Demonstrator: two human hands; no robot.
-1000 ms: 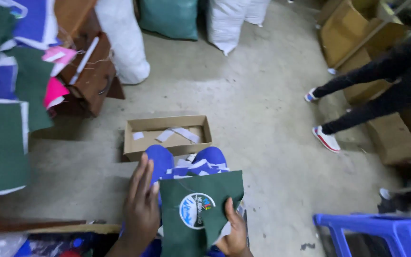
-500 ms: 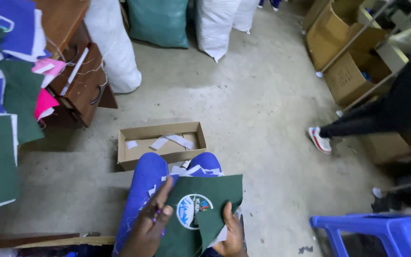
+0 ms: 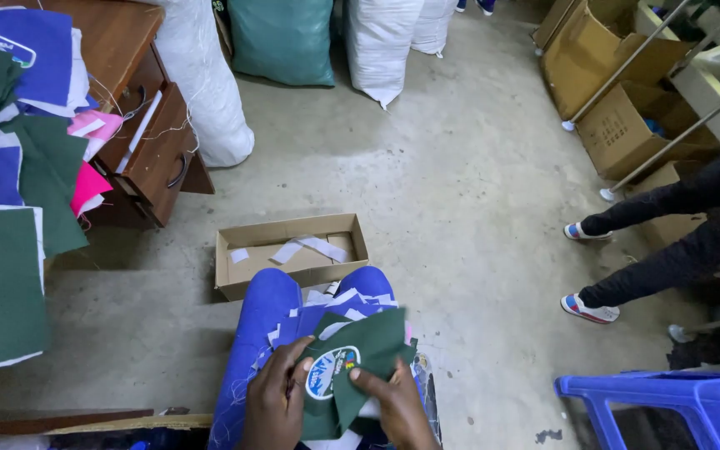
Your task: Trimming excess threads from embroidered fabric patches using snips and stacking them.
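Observation:
A dark green fabric piece (image 3: 368, 346) with a round white-and-blue badge lies on my lap, over blue trousers (image 3: 270, 317) strewn with white paper strips. My left hand (image 3: 275, 406) grips the cloth's left side beside the badge. My right hand (image 3: 393, 406) pinches its lower right fold, thumb on top. Both hands sit at the bottom edge of the head view, wrists cut off.
An open shallow cardboard box (image 3: 292, 252) with white strips sits on the concrete floor before my knees. A wooden desk (image 3: 139, 125) piled with green, blue and pink cloth is left. Sacks stand behind. Another person's legs (image 3: 652, 250) and a blue plastic stool (image 3: 668, 408) are right.
The view has tilted up and closer. My left hand slid from lying flat beside the cloth to gripping its edge; the green piece is now more folded and bunched.

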